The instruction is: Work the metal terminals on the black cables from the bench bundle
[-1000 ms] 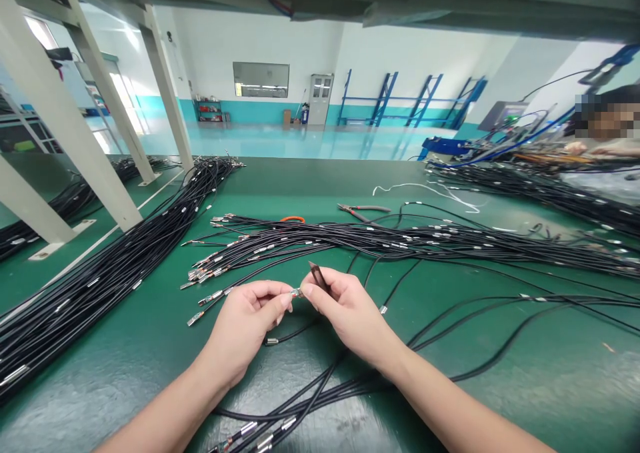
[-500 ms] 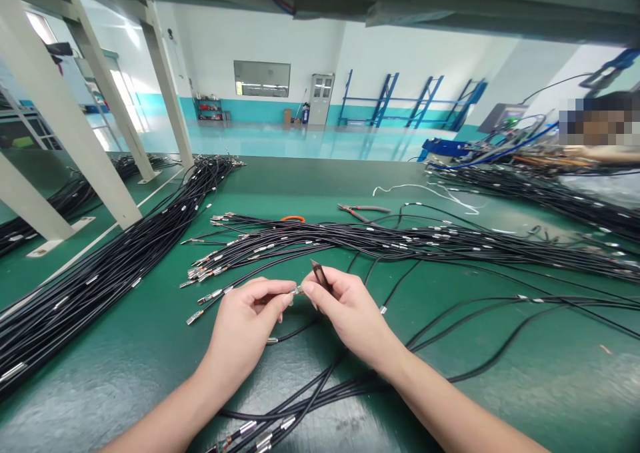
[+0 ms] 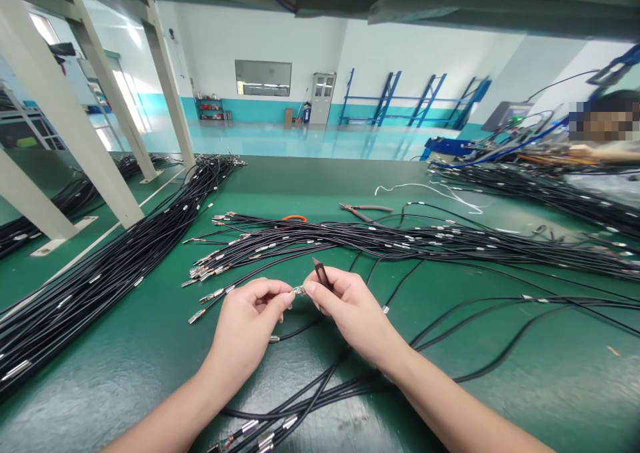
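Note:
Above the green table, the fingertips of my left hand (image 3: 253,320) pinch one end of a small silvery connector piece (image 3: 298,290). Its other end meets the thumb and forefinger of my right hand (image 3: 350,310). A dark, slim utility knife (image 3: 321,274) is also gripped in my right hand, its pointed tip up and away from the connector. Fingers cover most of the connector, so its details are hidden. A black cable (image 3: 300,331) with a metal sleeve lies just below my hands.
A bundle of black cables (image 3: 380,236) with metal ends stretches across the table. Another cable bundle (image 3: 115,253) lies left beside white posts (image 3: 100,153). Red-handled pliers (image 3: 363,210) and white string (image 3: 430,190) lie beyond. Loose cables (image 3: 310,400) sit in front. A co-worker (image 3: 613,123) is at far right.
Both hands stay almost in place, with the connector still between the fingertips. Slightly more of it shows between them. The whole view has shifted a little.

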Tool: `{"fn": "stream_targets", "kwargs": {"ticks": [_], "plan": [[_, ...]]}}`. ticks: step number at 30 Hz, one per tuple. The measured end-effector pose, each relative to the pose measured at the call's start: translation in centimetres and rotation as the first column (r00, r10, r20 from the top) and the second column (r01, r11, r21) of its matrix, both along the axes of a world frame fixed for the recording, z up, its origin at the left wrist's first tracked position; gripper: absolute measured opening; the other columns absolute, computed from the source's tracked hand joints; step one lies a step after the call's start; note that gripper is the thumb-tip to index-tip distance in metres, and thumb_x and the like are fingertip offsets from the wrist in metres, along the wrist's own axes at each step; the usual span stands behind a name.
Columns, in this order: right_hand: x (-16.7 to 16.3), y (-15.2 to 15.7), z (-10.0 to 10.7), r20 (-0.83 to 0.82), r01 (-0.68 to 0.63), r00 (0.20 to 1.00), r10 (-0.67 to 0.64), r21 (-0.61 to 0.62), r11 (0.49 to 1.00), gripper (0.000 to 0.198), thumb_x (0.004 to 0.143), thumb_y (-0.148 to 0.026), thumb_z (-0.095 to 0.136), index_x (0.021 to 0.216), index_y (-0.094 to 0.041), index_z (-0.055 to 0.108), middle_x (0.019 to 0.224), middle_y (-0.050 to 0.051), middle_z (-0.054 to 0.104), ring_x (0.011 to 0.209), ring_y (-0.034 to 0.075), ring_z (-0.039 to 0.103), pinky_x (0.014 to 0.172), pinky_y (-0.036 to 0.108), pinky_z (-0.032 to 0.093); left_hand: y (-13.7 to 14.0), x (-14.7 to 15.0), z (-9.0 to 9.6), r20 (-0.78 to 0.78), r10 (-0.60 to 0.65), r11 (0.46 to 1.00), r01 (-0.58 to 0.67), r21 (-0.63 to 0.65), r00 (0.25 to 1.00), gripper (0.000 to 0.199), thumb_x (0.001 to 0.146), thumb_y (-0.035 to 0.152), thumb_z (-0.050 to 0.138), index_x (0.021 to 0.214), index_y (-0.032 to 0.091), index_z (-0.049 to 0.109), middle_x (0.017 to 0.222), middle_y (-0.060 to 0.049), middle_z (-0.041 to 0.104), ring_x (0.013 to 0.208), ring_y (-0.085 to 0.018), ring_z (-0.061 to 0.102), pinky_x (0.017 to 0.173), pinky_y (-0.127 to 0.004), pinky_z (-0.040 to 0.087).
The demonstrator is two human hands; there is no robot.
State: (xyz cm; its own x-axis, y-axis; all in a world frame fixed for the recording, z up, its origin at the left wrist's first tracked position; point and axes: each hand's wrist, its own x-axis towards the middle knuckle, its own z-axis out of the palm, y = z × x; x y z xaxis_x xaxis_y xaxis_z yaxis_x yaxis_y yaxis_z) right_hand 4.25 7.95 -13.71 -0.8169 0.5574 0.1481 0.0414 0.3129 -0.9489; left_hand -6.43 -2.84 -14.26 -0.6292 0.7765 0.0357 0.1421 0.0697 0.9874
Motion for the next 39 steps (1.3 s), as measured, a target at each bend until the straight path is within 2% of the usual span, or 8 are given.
{"fn": "stream_targets", "kwargs": {"ticks": [13, 18, 20, 23, 25, 28, 34, 39], "plan": [[-0.2, -0.3, 0.1, 0.013, 0.039, 0.999, -0.04, 0.093, 0.995, 0.023, 0.082, -0.029, 0.046, 0.063, -0.016, 0.048, 0.056, -0.003, 0.039, 0.053, 0.009, 0.034, 0.051, 0.022, 0.031, 0.1, -0.6, 0.0, -0.129, -0.056, 0.998, 0.055, -0.006, 0.99, 0.012, 0.072, 0.021, 0.057, 0.069, 0.017, 0.068, 0.06, 0.0, 0.057, 0.053, -0.012, 0.05, 0.051, -0.023, 0.039], [0.0, -0.2, 0.5, 0.026, 0.085, 0.995, -0.095, 0.274, 0.958, 0.026, 0.084, -0.034, 0.047, 0.066, -0.017, 0.055, 0.06, -0.001, 0.049, 0.057, 0.012, 0.044, 0.055, 0.024, 0.037, -0.3, -2.1, 0.6, -0.238, -0.072, 0.997, 0.077, 0.01, 0.969, 0.008, 0.07, 0.019, 0.059, 0.069, 0.017, 0.067, 0.073, -0.003, 0.063, 0.07, -0.016, 0.055, 0.064, -0.027, 0.042], [0.1, 0.2, 0.2, 0.059, -0.019, 0.998, -0.004, 0.391, 0.92, 0.021, 0.084, -0.031, 0.048, 0.073, -0.018, 0.061, 0.069, 0.002, 0.057, 0.065, 0.015, 0.052, 0.062, 0.026, 0.041, -0.6, -3.1, 0.8, -0.169, 0.0, 0.999, 0.008, 0.05, 0.986, 0.013, 0.068, 0.019, 0.059, 0.08, 0.016, 0.065, 0.069, -0.002, 0.061, 0.065, -0.015, 0.054, 0.062, -0.026, 0.042], [0.1, 0.6, -0.4, 0.201, -0.268, 0.961, 0.188, 0.522, 0.81, 0.015, 0.082, -0.024, 0.052, 0.088, -0.021, 0.065, 0.086, 0.005, 0.062, 0.083, 0.019, 0.056, 0.076, 0.03, 0.042, -1.3, -4.5, 1.1, -0.04, 0.064, 0.992, -0.059, 0.114, 0.997, 0.039, 0.067, 0.019, 0.06, 0.105, 0.014, 0.057, 0.062, 0.003, 0.055, 0.059, -0.012, 0.052, 0.059, -0.023, 0.04], [0.1, 0.5, -0.9, 0.302, -0.366, 0.925, 0.229, 0.553, 0.749, 0.017, 0.079, -0.02, 0.055, 0.092, -0.023, 0.065, 0.092, 0.005, 0.061, 0.088, 0.019, 0.055, 0.079, 0.03, 0.042, -1.9, -5.0, 1.6, 0.003, 0.06, 0.993, -0.06, 0.1, 0.998, 0.041, 0.066, 0.021, 0.062, 0.105, 0.013, 0.056, 0.059, 0.003, 0.055, 0.054, -0.01, 0.05, 0.055, -0.022, 0.039], [0.2, 0.3, -1.0, 0.349, -0.385, 0.914, 0.204, 0.597, 0.703, 0.016, 0.078, -0.014, 0.054, 0.088, -0.022, 0.063, 0.09, 0.004, 0.06, 0.087, 0.019, 0.053, 0.076, 0.029, 0.042, -3.0, -5.0, 2.3, 0.0, 0.069, 0.997, -0.068, 0.036, 0.998, 0.031, 0.067, 0.024, 0.06, 0.096, 0.012, 0.059, 0.057, 0.001, 0.058, 0.05, -0.011, 0.05, 0.051, -0.022, 0.036], [0.8, 0.3, -0.2, 0.452, -0.515, 0.844, 0.29, 0.529, 0.674, 0.017, 0.072, -0.005, 0.051, 0.067, -0.019, 0.059, 0.075, 0.001, 0.058, 0.071, 0.015, 0.053, 0.065, 0.024, 0.04, -7.2, -3.3, 0.8, -0.116, 0.051, 0.984, -0.07, -0.165, 0.992, 0.011, 0.069, 0.026, 0.057, 0.07, 0.015, 0.06, 0.057, -0.001, 0.06, 0.051, -0.014, 0.055, 0.054, -0.025, 0.04], [1.7, 0.6, 0.2, 0.505, -0.601, 0.773, 0.385, 0.385, 0.701, 0.02, 0.065, 0.0, 0.05, 0.059, -0.018, 0.056, 0.069, -0.001, 0.056, 0.063, 0.012, 0.051, 0.057, 0.021, 0.037, -10.9, -1.4, -0.6, -0.392, -0.086, 0.932, -0.065, -0.357, 0.916, 0.017, 0.069, 0.027, 0.059, 0.055, 0.02, 0.064, 0.069, -0.002, 0.062, 0.07, -0.017, 0.057, 0.063, -0.026, 0.039]]}}
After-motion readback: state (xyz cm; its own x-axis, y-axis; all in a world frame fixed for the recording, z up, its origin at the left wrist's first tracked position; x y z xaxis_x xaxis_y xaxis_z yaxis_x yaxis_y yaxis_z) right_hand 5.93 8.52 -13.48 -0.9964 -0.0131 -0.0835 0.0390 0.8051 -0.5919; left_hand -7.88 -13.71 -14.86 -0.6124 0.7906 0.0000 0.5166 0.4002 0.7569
